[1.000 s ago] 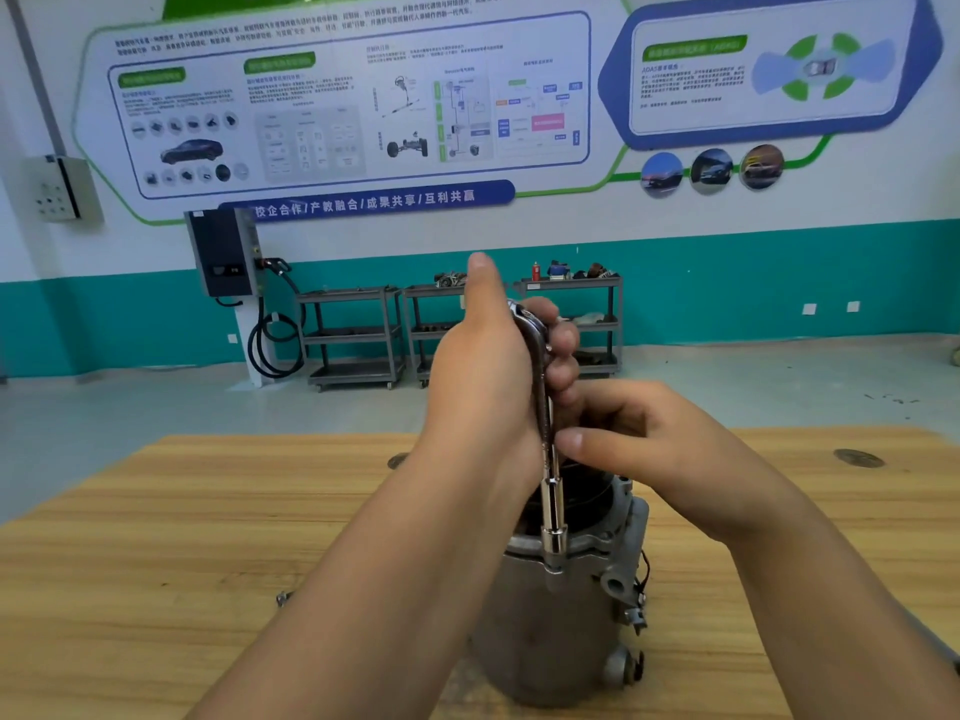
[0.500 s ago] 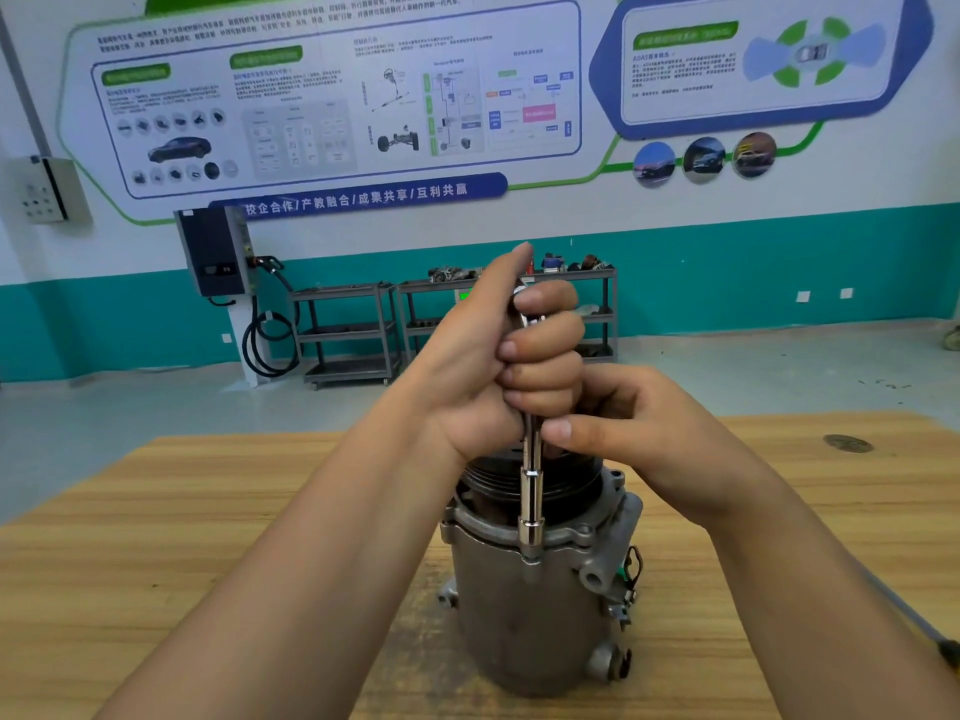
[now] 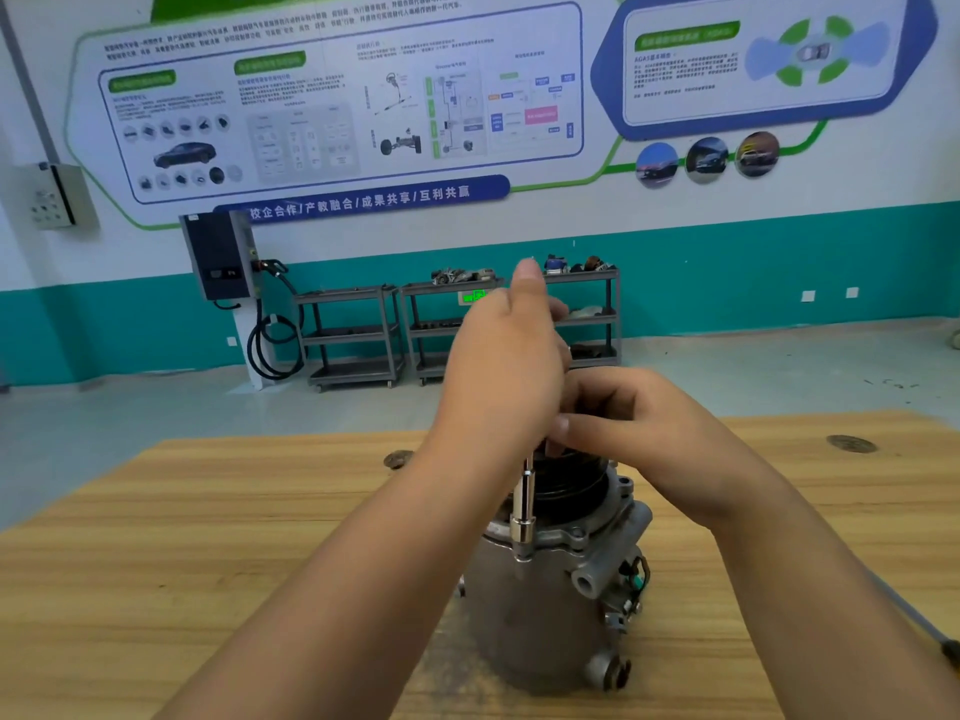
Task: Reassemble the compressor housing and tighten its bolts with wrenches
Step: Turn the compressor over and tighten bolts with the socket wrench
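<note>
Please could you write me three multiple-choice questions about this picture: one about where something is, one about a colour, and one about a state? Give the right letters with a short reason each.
1. Where does the lower end of the socket wrench rest?
A) on the front flange of the compressor
B) on the floor
C) on a shelf by the wall

2. What colour is the lower wall band?
A) red
B) teal
C) yellow

3. How is the compressor placed?
A) lying on its side
B) lifted in the air
C) upright on the wooden table

Answers:
1 A: the socket stands upright on the flange's edge.
2 B: the band under the white wall is teal.
3 C: its base is on the tabletop, with the black pulley at the top.
</note>
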Demonstrator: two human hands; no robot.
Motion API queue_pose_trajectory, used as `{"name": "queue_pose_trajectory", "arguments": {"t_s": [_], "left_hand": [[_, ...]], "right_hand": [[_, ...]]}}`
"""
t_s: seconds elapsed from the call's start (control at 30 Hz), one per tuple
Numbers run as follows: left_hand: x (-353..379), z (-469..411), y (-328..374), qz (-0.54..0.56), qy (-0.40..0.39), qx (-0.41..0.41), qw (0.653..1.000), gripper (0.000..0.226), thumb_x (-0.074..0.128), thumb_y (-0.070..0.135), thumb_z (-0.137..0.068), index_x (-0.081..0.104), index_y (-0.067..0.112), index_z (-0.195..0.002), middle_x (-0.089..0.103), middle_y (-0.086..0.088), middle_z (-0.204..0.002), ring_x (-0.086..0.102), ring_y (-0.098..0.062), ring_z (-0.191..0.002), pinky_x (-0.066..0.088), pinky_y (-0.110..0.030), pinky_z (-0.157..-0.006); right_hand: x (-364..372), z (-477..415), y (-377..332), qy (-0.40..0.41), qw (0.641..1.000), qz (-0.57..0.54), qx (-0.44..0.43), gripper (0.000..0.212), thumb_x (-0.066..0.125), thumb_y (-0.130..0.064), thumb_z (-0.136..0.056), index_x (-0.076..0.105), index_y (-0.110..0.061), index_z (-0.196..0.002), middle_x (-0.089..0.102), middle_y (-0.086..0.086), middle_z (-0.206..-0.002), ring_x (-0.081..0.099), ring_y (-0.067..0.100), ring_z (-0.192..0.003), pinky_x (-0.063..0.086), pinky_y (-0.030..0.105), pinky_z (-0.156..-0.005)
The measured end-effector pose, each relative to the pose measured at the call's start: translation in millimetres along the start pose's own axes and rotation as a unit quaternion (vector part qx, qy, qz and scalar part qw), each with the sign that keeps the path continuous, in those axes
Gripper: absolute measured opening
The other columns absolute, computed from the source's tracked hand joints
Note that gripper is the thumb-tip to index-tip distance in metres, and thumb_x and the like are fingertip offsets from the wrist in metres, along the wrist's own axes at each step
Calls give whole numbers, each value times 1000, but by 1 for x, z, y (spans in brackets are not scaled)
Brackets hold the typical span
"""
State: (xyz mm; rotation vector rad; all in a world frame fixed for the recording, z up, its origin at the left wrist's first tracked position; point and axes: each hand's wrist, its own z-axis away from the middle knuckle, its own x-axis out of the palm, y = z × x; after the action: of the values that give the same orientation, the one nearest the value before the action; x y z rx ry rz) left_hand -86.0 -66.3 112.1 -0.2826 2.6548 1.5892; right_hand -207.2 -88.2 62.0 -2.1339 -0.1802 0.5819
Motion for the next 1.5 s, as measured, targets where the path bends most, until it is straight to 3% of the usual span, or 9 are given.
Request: {"name": "queue_pose_trajectory", "arguments": {"t_s": [0.2, 0.33, 0.53, 0.63, 0.7, 0.97, 1.17, 1.37, 1.5], "left_hand": [[-5, -8, 0, 124, -80, -86, 985, 29, 26, 23, -96, 33, 15, -69, 23, 7, -36, 13, -9, -31, 16, -12, -38], [-12, -12, -4, 204, -174, -100, 958, 34, 25, 28, -98, 32, 16, -66, 19, 8, -36, 11, -5, -29, 12, -8, -38], [-29, -26, -17, 344, -313, -169, 869, 38, 35, 38, -91, 44, 20, -59, 14, 10, -39, 9, -7, -33, 15, -9, -33], [-38, -30, -21, 435, -380, -222, 786, 33, 45, 30, -92, 50, 9, -67, 22, 4, -42, 12, -8, -33, 14, -11, -39], [-43, -30, -19, 437, -370, -242, 783, 32, 46, 25, -94, 49, 4, -70, 25, 0, -43, 10, -5, -35, 13, -12, -42], [-40, -21, -21, 375, -267, -138, 877, 37, 42, 40, -88, 60, 14, -68, 27, 9, -33, 22, -1, -27, 17, -13, -30], [-40, -14, 4, 372, -257, -55, 891, 38, 37, 38, -92, 60, 10, -78, 27, 10, -35, 24, -1, -29, 21, -14, -32], [-52, 3, 0, 215, -202, 27, 955, 45, 34, 41, -94, 63, 9, -107, 62, -1, -66, 60, -14, -61, 52, -24, -60], [-93, 16, -23, 36, -53, 38, 997, 25, 45, 29, -95, 68, 21, -97, 71, 3, -83, 69, -15, -78, 54, -29, -72]], "right_hand": [[1, 1, 1, 2, 1000, -20, -2, 4, 66, -27, -74, 69, -27, -71, 69, -3, -74, 66, 10, -77, 51, 22, -70], [0, 2, 3, 0, 1000, -15, 3, 25, 68, -29, -74, 70, -13, -93, 71, 10, -90, 68, 21, -90, 55, 34, -83], [2, 2, -2, -3, 1000, 1, -1, 10, 63, -34, -78, 70, -27, -76, 68, -5, -71, 63, 7, -74, 49, 18, -69], [1, 1, -2, 3, 1000, 8, -5, 12, 61, -34, -80, 70, -29, -74, 67, -7, -69, 63, 5, -73, 47, 16, -69], [1, 1, -3, -1, 1000, 9, -3, 12, 61, -34, -79, 71, -28, -75, 67, -7, -70, 63, 5, -74, 48, 16, -69], [16, 2, -15, -21, 997, 75, -2, 5, 71, -32, -81, 75, -28, -81, 71, -10, -82, 65, 3, -81, 51, 23, -75], [34, -1, -23, 50, 997, 63, -17, 14, 72, -25, -80, 69, -16, -91, 73, 1, -83, 68, 13, -80, 53, 37, -79], [32, 1, -26, 29, 994, 97, -25, 6, 68, -12, -82, 70, -13, -88, 73, -6, -83, 67, 3, -80, 51, 23, -78], [32, 2, -24, 30, 996, 76, -24, 12, 62, -6, -86, 64, -18, -84, 73, -10, -81, 68, 1, -79, 51, 16, -75]]}}
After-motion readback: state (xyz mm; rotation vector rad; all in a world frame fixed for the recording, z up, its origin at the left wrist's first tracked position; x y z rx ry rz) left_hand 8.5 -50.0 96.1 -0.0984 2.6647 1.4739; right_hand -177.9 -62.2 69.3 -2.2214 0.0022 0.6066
